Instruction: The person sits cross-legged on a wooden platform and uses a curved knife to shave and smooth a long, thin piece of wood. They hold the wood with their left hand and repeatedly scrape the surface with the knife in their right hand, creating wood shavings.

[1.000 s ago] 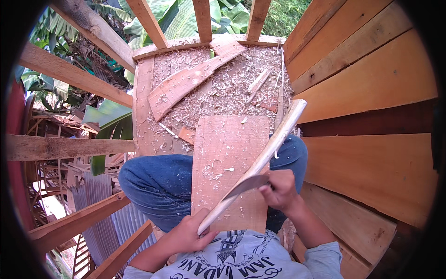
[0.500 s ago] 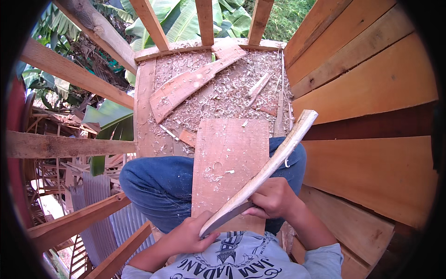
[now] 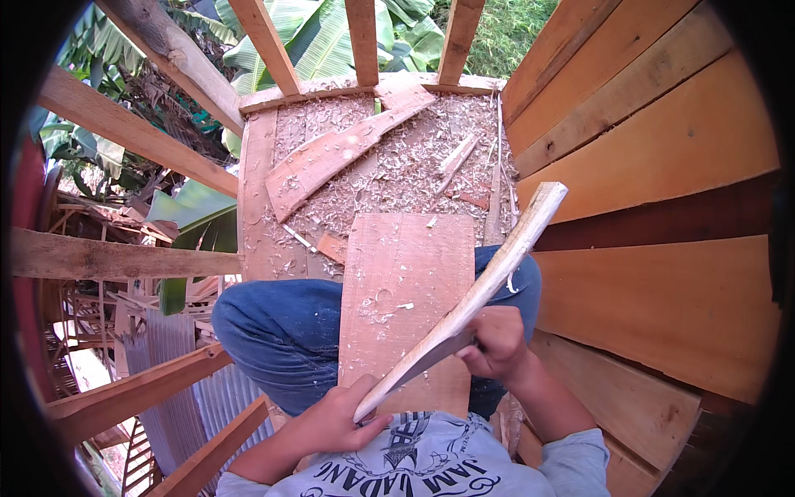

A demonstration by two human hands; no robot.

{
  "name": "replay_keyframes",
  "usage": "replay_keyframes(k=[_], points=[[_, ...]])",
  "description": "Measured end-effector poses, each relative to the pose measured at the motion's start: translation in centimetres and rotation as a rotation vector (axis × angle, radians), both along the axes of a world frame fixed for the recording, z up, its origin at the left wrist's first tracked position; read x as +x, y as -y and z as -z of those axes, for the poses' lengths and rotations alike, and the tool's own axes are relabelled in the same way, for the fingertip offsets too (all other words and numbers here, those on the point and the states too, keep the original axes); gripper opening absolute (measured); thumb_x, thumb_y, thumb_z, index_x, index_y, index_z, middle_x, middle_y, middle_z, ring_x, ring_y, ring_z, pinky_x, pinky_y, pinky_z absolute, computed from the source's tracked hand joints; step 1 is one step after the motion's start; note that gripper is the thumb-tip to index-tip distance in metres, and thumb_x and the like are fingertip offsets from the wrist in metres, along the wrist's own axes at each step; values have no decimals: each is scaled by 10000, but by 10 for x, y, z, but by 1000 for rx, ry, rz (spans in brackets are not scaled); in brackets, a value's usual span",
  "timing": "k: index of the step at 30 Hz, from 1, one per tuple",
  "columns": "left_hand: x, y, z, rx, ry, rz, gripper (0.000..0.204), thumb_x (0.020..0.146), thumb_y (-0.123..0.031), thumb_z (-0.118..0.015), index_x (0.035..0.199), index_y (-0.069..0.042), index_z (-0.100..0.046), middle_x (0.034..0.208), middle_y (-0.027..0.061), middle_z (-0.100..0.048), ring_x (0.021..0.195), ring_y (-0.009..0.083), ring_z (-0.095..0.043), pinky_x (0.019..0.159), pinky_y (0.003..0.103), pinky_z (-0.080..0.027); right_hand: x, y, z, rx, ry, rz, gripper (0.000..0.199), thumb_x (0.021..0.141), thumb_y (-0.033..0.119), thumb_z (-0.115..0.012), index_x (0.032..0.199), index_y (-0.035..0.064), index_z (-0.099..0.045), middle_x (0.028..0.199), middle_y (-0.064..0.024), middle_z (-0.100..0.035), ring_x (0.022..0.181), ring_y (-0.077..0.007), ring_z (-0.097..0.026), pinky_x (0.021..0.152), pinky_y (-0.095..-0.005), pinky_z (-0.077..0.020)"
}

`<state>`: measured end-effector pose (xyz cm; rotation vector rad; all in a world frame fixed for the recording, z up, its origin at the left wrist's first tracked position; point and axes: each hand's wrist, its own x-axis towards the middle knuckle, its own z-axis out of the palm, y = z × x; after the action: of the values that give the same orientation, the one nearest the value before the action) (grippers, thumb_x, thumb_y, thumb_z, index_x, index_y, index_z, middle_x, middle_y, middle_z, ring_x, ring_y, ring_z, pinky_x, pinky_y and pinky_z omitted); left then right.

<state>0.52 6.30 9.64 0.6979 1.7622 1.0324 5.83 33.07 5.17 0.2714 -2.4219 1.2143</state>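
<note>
My left hand (image 3: pixel 354 412) is closed around the near end of a long, pale, slightly curved piece of wood (image 3: pixel 472 302). The piece slants up to the right over my lap, its far end in the air beyond my right knee. My right hand (image 3: pixel 494 341) grips a knife whose broad grey blade (image 3: pixel 431 354) lies along the lower right side of the wood; the handle is mostly hidden in my fist. A thin curled shaving (image 3: pixel 510 284) hangs by the wood's right edge. Under both lies a flat wooden board (image 3: pixel 406 286) across my lap, dotted with shavings.
A paddle-shaped wooden piece (image 3: pixel 323 166) rests on the shaving-strewn plank floor (image 3: pixel 397 182) ahead, with offcuts (image 3: pixel 458 157) beside it. Wooden rails (image 3: pixel 124 255) edge the left side, above corrugated sheets (image 3: pixel 166 364). A plank wall (image 3: pixel 654 306) stands close on the right.
My right hand and the knife have slid a little up and to the right along the wood. The wood's far end has risen slightly. My left hand keeps its hold.
</note>
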Motion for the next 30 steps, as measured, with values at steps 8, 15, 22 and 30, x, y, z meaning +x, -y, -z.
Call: replay_keyframes(k=[8, 15, 22, 30], points=[[-2, 1, 1, 12, -8, 32, 354, 826, -157, -700, 1082, 10, -521, 620, 138, -590, 553, 277, -641, 511, 353, -481, 7, 5, 0, -83, -42, 28, 445, 908, 367, -614, 642, 17, -548, 516, -92, -474, 431, -258, -514, 421, -327, -374], [-2, 3, 2, -49, 54, 30, 380, 825, -179, -707, 1088, 16, -515, 630, 133, -592, 559, 272, -640, 522, 342, -483, 6, -6, -2, -132, -20, 212, 450, 892, 386, -633, 638, 24, -550, 511, -71, -463, 437, -249, -521, 424, -343, -390], [1, 6, 5, 0, 73, 3, 345, 809, -160, -726, 1029, 2, -515, 612, 99, -573, 527, 225, -608, 503, 332, -465, 12, -22, 2, -276, 187, 407, 373, 910, 328, -607, 692, 28, -576, 557, -94, -513, 470, -276, -556, 451, -344, -417], [-4, 9, 8, 21, 17, -55, 377, 800, -170, -735, 1049, 9, -517, 602, 82, -556, 516, 203, -589, 497, 311, -454, 14, -24, 8, -462, 274, 533, 347, 906, 316, -607, 717, 26, -580, 522, -76, -443, 423, -238, -492, 426, -331, -378]])
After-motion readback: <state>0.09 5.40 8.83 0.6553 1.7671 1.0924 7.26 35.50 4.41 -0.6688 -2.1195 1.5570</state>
